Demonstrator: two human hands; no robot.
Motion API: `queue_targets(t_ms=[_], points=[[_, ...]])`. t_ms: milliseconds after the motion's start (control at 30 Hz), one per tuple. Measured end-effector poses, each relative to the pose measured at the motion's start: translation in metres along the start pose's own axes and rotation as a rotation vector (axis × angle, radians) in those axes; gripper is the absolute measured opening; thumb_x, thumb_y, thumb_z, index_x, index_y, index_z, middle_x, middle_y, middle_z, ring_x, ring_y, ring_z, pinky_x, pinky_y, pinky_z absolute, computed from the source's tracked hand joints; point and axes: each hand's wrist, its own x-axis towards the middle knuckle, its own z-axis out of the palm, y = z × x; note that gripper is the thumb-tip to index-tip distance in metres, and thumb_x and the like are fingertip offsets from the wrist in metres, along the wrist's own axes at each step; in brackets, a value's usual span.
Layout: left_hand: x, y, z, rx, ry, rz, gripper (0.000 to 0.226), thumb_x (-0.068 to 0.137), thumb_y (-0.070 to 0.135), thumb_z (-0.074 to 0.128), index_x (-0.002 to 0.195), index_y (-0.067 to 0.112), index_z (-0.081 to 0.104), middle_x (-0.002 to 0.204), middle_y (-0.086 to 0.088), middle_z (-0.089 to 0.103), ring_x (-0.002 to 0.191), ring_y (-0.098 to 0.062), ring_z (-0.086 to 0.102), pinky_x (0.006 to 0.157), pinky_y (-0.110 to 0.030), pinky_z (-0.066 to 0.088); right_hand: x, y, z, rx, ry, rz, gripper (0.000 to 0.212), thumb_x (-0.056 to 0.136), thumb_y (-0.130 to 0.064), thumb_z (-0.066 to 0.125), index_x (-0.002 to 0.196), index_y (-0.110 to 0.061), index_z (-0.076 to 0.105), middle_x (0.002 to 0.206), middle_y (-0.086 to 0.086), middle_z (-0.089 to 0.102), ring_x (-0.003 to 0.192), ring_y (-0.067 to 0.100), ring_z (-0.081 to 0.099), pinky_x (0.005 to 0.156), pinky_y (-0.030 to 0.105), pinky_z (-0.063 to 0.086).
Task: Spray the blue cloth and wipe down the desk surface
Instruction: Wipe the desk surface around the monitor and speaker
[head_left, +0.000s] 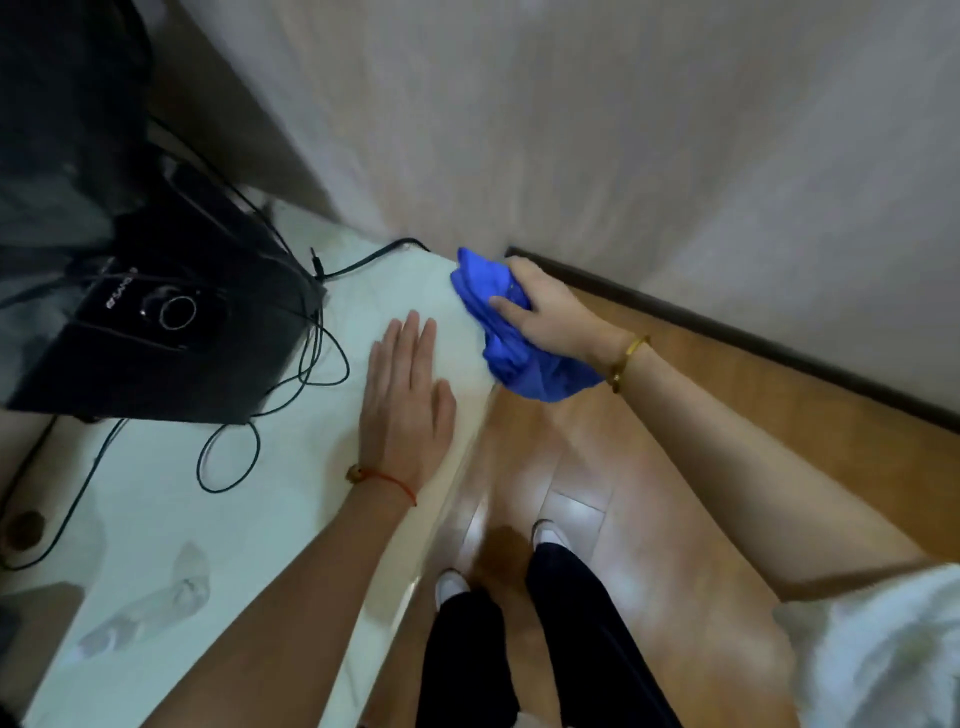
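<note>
The blue cloth (506, 332) is bunched up at the desk's far right edge, partly hanging over the side. My right hand (550, 312) grips it from above, fingers curled into the fabric. My left hand (408, 395) lies flat, palm down, fingers together, on the pale glass-topped desk (218, 519) just left of the cloth. No spray bottle is in view.
A black speaker (156, 332) stands on the desk's far left, with black cables (291, 384) looping in front of it toward my left hand. A dark monitor (62, 114) rises behind. The wall meets the desk's far edge. Wooden floor (649, 467) and my feet lie right of the desk.
</note>
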Motion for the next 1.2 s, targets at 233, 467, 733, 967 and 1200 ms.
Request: queue_targets(t_ms=[233,467,733,967,1200], points=[[0.005,0.007,-0.003,0.054,-0.009,-0.021,0.062,0.095,0.024,0.034,0.152,-0.001,0.035,0.161,-0.018,0.032,0.15,-0.033,0.027,0.121,-0.054,0.026,0.023,-0.002,-0.008,0.0,-0.067,-0.153,0.038,0.098,-0.025,0.06,0.133,-0.007,0.056,0.127,0.011,0.062,0.115,0.026,0.057,0.091,0.02,0.035],[0.005,0.004,-0.001,0.044,-0.066,-0.043,0.064,0.096,0.028,0.033,0.155,0.002,0.029,0.164,-0.014,0.025,0.153,-0.029,0.02,0.122,-0.054,0.022,0.013,0.011,0.01,0.17,0.095,-0.12,0.039,0.096,-0.021,0.062,0.134,-0.012,0.058,0.126,0.009,0.059,0.116,0.023,0.055,0.093,0.017,0.032],[0.004,0.004,0.0,-0.018,-0.028,-0.039,0.061,0.098,0.022,0.039,0.156,0.005,0.029,0.164,-0.011,0.025,0.155,-0.026,0.016,0.124,-0.052,0.018,0.003,0.02,0.018,0.284,0.246,-0.143,0.025,0.099,-0.017,0.055,0.122,-0.01,0.061,0.109,-0.002,0.058,0.101,0.013,0.053,0.089,0.022,0.036],[0.003,0.001,0.001,-0.052,-0.009,-0.014,0.058,0.1,0.019,0.039,0.154,0.002,0.032,0.163,-0.014,0.027,0.154,-0.028,0.018,0.124,-0.053,0.018,-0.037,-0.005,0.076,0.735,0.536,0.043,0.052,0.102,-0.016,0.052,0.148,-0.029,0.03,0.149,-0.009,0.039,0.138,0.003,0.038,0.116,0.024,0.032],[-0.035,-0.018,-0.015,-0.014,-0.072,0.027,0.055,0.102,0.018,0.034,0.156,0.007,0.029,0.165,-0.011,0.024,0.155,-0.024,0.016,0.125,-0.05,0.015,-0.074,-0.022,0.113,0.785,0.454,0.104,0.068,0.104,-0.022,0.048,0.159,-0.02,0.008,0.164,0.0,0.022,0.149,0.013,0.027,0.12,0.037,0.029]])
